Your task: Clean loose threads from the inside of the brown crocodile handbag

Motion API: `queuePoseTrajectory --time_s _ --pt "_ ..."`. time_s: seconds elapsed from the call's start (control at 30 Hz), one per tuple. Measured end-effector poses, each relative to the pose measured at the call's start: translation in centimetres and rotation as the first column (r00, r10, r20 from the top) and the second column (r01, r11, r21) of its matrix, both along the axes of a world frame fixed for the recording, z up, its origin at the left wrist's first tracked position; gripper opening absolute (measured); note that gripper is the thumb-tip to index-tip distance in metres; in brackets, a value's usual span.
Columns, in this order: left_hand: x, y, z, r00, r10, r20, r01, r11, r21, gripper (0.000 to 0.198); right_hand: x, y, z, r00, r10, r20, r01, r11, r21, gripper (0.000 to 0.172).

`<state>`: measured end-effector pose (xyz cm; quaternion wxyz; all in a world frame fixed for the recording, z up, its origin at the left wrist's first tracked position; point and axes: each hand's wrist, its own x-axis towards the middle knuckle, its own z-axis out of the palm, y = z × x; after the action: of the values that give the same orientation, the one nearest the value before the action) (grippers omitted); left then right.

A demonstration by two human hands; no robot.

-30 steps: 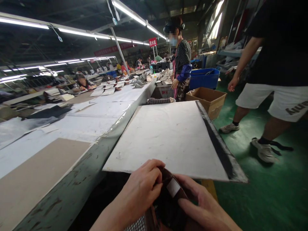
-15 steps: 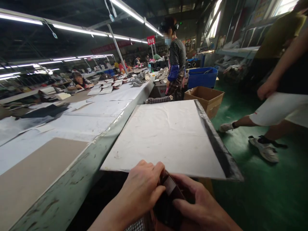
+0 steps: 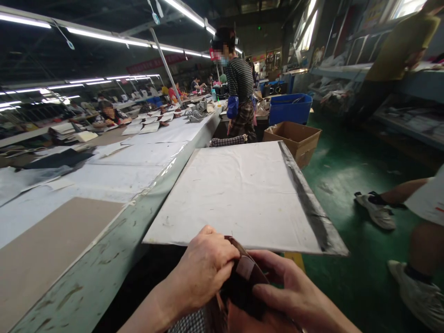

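Observation:
Low in the view, before the near edge of a white-covered board (image 3: 229,199), I hold a brown leather bag (image 3: 258,276) with a dark inside. A small pale patch (image 3: 245,267) shows near its upper rim. My left hand (image 3: 208,261) is closed on the left part of that rim, fingers curled over it. On the right side, my right hand (image 3: 286,282) grips the wall between thumb and fingers. The bag's lower part is cut off by the frame. Black-and-white checked cloth (image 3: 189,323) shows below my left wrist.
A long worktable (image 3: 135,171) with white sheets and a grey-brown board (image 3: 58,240) runs along the left. A cardboard box (image 3: 300,143) and a blue bin (image 3: 289,109) stand beyond the board. A co-worker (image 3: 241,83) stands there; another person's legs (image 3: 423,249) are at right.
The bag's mouth has spread wider, showing more of its inside. The passer-by in white shorts has come nearer on the right. The striped-shirt co-worker appears farther left, head lower.

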<state>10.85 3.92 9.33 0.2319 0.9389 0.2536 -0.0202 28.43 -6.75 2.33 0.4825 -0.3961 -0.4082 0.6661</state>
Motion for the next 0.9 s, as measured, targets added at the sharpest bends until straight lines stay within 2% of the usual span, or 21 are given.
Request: queuePoseTrajectory --time_s 0.13,0.27,0.33,0.43,0.5,0.63,0.73,0.8,0.9 --pt "0.0 0.1 0.4 0.996 -0.082 0.028 0.084 0.995 -0.051 0.019 0.2 0.0 -0.1 0.999 -0.006 0.033 0.005 1.000 0.017 0.051" --pt "-0.3 0.1 0.4 0.975 -0.220 0.022 0.221 0.974 -0.055 0.019 0.3 0.0 -1.0 0.993 -0.067 0.099 0.066 0.998 0.016 0.051" --pt "-0.3 0.0 0.3 0.968 -0.250 0.032 0.251 0.966 -0.061 0.021 0.3 0.0 -1.4 0.993 -0.083 0.083 0.083 0.997 -0.001 0.051" --pt "-0.4 -0.1 0.4 0.982 -0.184 0.046 0.188 0.976 -0.110 0.023 0.2 0.1 -1.5 0.997 -0.080 0.007 0.080 0.995 -0.063 0.048" --pt "-0.4 -0.2 0.5 0.995 -0.093 0.040 0.098 0.985 -0.139 0.023 0.1 0.1 -1.4 0.997 -0.064 -0.049 0.060 0.994 -0.090 0.049" --pt "-0.6 -0.3 0.5 1.000 0.013 -0.001 -0.013 0.991 -0.134 0.019 0.2 0.0 -1.3 0.992 -0.002 -0.126 -0.001 1.000 -0.025 0.056" --pt "-0.8 -0.3 0.2 0.998 0.050 -0.032 -0.053 0.994 -0.093 0.013 0.5 -0.5 -1.2 0.987 0.033 -0.156 -0.031 0.999 0.014 0.052" --pt "-1.0 -0.3 -0.2 0.995 0.092 -0.041 -0.094 0.993 -0.066 0.010 0.7 -1.2 -0.9 0.994 0.031 -0.107 -0.031 0.999 0.008 0.045" --pt "-1.1 -0.3 -0.6 0.993 0.117 -0.031 -0.119 0.991 -0.058 0.011 0.8 -2.1 0.2 0.996 -0.004 0.094 0.010 0.998 -0.066 0.041"
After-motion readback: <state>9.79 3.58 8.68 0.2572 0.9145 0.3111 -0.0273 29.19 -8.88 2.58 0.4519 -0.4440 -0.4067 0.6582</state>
